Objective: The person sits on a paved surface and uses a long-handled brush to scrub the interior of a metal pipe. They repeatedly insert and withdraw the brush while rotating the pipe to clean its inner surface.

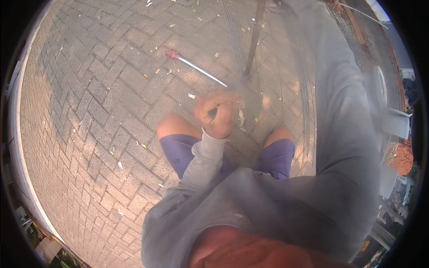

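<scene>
My left hand is raised between my knees, its fingers curled into a loose ring around a dark gap. Whether anything thin sits inside the curl cannot be made out. Beyond it, a silver stick with a crumpled pinkish-red tuft at one end lies on the brick paving. Its bare end points towards the fingers, apparently apart from them. My right arm, in a grey sleeve, reaches to the top edge, where the right hand is out of view.
A brown upright pole meets the paving ahead. Part of a sandaled foot shows past it. White containers and a reddish brick-like pile stand at the right rim. Dry leaves dot the paving. A pale edge curves along the left.
</scene>
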`<state>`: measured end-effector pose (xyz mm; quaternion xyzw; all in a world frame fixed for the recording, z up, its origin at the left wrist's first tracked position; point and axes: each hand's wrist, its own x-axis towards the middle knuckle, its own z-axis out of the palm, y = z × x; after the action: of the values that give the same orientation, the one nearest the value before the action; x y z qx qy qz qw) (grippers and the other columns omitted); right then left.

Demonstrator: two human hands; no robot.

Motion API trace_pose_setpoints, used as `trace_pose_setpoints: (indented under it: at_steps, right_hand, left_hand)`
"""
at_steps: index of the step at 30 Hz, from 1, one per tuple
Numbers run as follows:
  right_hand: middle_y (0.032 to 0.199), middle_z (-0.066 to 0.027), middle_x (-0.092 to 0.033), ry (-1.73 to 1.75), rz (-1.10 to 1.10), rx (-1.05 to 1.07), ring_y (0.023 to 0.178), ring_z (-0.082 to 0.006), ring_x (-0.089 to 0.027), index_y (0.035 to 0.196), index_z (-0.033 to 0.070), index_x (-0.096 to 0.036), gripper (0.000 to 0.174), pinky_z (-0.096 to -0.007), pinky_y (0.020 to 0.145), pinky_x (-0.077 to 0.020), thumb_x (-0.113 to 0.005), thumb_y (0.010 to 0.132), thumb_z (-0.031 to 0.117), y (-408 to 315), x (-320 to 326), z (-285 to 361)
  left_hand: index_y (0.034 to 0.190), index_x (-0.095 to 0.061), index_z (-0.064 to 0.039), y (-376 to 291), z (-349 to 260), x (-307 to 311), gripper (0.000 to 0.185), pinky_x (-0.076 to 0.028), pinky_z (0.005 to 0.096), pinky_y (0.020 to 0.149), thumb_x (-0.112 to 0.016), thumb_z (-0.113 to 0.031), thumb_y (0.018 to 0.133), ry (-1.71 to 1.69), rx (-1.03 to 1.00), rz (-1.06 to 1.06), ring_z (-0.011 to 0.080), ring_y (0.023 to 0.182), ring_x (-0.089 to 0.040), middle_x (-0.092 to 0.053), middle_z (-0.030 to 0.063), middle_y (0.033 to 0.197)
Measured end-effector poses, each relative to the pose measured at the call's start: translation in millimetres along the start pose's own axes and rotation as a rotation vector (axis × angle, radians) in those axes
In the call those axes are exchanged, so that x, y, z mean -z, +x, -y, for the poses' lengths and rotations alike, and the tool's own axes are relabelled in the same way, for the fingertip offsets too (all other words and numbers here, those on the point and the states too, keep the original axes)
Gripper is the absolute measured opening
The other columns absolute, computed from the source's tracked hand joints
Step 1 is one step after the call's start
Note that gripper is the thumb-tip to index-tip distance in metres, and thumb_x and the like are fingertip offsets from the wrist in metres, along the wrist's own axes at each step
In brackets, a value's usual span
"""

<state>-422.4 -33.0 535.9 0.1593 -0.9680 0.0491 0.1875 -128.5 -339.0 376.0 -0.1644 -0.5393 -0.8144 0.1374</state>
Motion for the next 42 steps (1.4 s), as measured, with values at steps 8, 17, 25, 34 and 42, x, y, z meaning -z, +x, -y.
trace_pose_setpoints:
  at_steps: [8,17,25,34,42]
  right_hand:
    - [0.064,-0.0008,-0.054,0.626,-0.87,-0.596,0.052,-0.0083,-0.049,0.103,-0.007,-0.073,0.027,-0.0256,0.049,-0.0369,-0.067,0.098,0.019,-319,135,143]
    - [0.067,-0.0073,-0.061,0.479,-1.263,-1.206,0.052,-0.0106,-0.053,0.08,-0.005,-0.07,0.015,-0.0266,0.046,-0.0389,-0.076,0.081,0.008,-526,90,137]
    - [0.069,-0.0069,-0.061,0.541,-1.65,-1.506,0.05,-0.0131,-0.05,0.077,-0.002,-0.066,0.02,-0.0313,0.049,-0.0452,-0.072,0.088,0.013,-665,47,179]
    - [0.093,-0.0121,-0.072,0.356,-0.118,-2.187,0.066,-0.019,-0.065,0.125,0.001,-0.062,0.035,-0.0364,0.06,-0.0552,-0.068,0.093,0.015,-901,-65,171]
    - [0.082,-0.0132,-0.07,0.223,0.419,-1.986,0.068,-0.0219,-0.067,0.116,0.0,-0.069,0.034,-0.0397,0.057,-0.0546,-0.068,0.093,0.024,-939,-91,171]
  left_hand:
    - [0.096,-0.077,0.001,25,12,-18,0.014,-0.047,0.027,0.064,-0.069,-0.008,0.089,-0.07,0.074,-0.088,0.0079,0.071,-0.059,-0.07,0.002,0.081]
    - [0.103,-0.08,-0.005,37,44,-111,0.018,-0.05,0.0327,0.068,-0.071,-0.015,0.091,0.304,0.002,0.605,0.0129,0.073,-0.063,-0.073,0.0087,0.081]
    - [0.088,-0.072,0.003,99,67,-241,0.021,-0.046,0.0373,0.059,-0.075,-0.018,0.087,0.652,-0.159,-0.183,0.0176,0.064,-0.062,-0.07,0.0084,0.074]
    - [0.108,-0.074,0.006,77,-9,-149,0.021,-0.032,0.0277,0.047,-0.07,-0.002,0.089,0.065,0.025,0.294,0.0071,0.049,-0.043,-0.05,-0.003,0.061]
    - [0.107,-0.073,0.003,82,26,-155,0.017,-0.04,0.0269,0.048,-0.069,-0.006,0.093,-0.068,-0.121,0.118,0.0093,0.051,-0.051,-0.059,0.0008,0.064]
